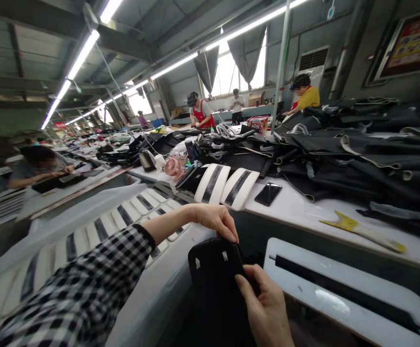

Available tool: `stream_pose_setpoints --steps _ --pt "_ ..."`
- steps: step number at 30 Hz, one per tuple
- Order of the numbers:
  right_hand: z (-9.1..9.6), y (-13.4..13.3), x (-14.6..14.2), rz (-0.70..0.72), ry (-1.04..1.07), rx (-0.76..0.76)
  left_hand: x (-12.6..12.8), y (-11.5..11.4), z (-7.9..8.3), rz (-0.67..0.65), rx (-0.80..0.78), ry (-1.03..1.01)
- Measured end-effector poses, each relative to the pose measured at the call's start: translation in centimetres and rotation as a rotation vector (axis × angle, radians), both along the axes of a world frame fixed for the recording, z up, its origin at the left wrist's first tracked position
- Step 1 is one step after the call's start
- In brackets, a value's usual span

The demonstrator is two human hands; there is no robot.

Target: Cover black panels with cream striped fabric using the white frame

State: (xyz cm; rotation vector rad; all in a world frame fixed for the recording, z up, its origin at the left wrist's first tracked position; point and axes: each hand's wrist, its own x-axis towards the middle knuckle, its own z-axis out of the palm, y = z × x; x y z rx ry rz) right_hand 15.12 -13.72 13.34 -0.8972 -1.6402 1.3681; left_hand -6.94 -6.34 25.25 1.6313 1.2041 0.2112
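Observation:
A black, round-cornered panel (215, 284) with two small slots near its top edge is held upright in front of me. My left hand (220, 221) reaches over from the left, its fingers closed on the panel's top right corner. Lower down, my right hand (264, 303) pinches the right edge, thumb on the near face and fingers curled behind. The panel's bottom runs into a dark area at the frame's lower edge. Just right of my hands lies a whitish board (340, 284) with a long black strip.
White pads with dark stripes (123, 217) lie in rows at left; two more (213, 183) lie ahead. Beyond are a phone (268, 193), a yellow-ended tool (361, 230), a pink fan (174, 166), a kettle (147, 159) and heaped black material (354, 159). Several people work farther off.

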Motion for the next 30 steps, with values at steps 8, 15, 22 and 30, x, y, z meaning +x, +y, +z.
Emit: stream_pose_setpoints --steps 8,15,22,30 --pt "-0.2 0.0 -0.1 -0.004 -0.001 0.017 1.3 2.1 1.2 -0.148 -0.089 0.092" --pt "-0.6 0.1 0.0 0.008 0.0 0.016 1.6 2.8 1.2 -0.276 -0.079 0.092" --pt "-0.4 -0.1 -0.1 0.011 0.009 -0.002 2.4 2.4 1.7 -0.337 -0.002 0.269" --pt "-0.6 -0.5 -0.2 0.023 -0.006 0.018 4.5 0.6 2.7 -0.383 0.146 0.476"
